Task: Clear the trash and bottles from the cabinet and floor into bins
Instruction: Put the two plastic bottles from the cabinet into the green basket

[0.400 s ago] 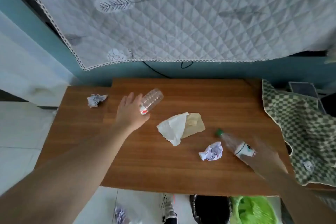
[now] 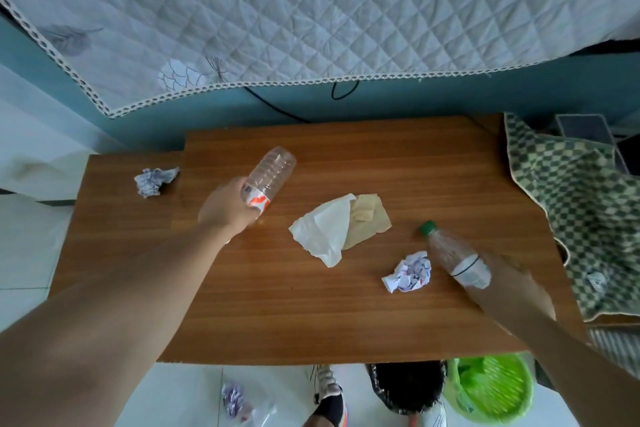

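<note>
My left hand point(image 2: 227, 206) is closed around a clear plastic bottle with a red-and-white label point(image 2: 272, 175), its base pointing away from me, just above the wooden cabinet top point(image 2: 381, 322). My right hand point(image 2: 509, 288) grips a second clear bottle with a green cap point(image 2: 453, 255) at the right side of the top. Two crumpled paper balls lie on the wood, one at the far left point(image 2: 154, 180) and one beside the green-capped bottle point(image 2: 408, 272). A white tissue and a beige paper point(image 2: 337, 227) lie in the middle.
On the floor below the front edge stand a black bin point(image 2: 407, 388) and a green bin point(image 2: 491, 386). Crumpled paper and a clear wrapper point(image 2: 239, 402) lie on the tiles by my shoe point(image 2: 327, 395). A checkered cloth point(image 2: 575, 204) covers the right side; a quilted cover hangs behind.
My left hand has closed around the red-labelled bottle, where before its fingers were spread against it. My right hand holds the green-capped bottle much as before.
</note>
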